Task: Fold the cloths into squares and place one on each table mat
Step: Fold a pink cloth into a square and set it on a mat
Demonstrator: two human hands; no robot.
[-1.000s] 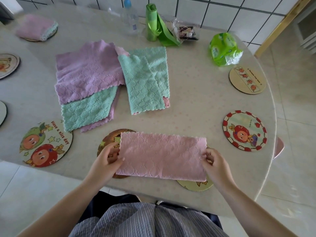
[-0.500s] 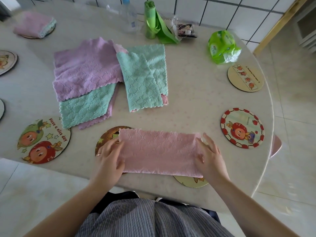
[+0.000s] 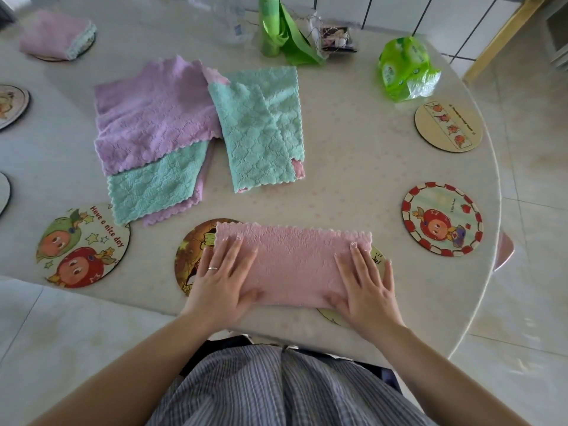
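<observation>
One round surface (image 3: pixel 353 186) carries everything. Eight mats show on it, counted whole or in part: two at the far left edge (image 3: pixel 12 104), one cut off at the left (image 3: pixel 3 192), one with cartoon faces near left (image 3: pixel 83 245), a brown one (image 3: pixel 193 256) and a yellow one (image 3: pixel 378 259) under the near cloth, a red-rimmed one (image 3: pixel 442 219) at right, and a tan one (image 3: pixel 448 127) far right. A ninth lies under a folded pink cloth (image 3: pixel 57 35) at far left. Mid-surface lies a loose heap: a purple cloth (image 3: pixel 153 112) and two green ones (image 3: pixel 153 182) (image 3: pixel 258 136), with pink edges peeking out. Near centre, one pink cloth (image 3: pixel 295 265), folded to a long strip, spans the brown and yellow mats. Two hands press it flat: left hand (image 3: pixel 224 278) on its left end, right hand (image 3: pixel 365 284) on its right end, fingers straight and slightly spread.
</observation>
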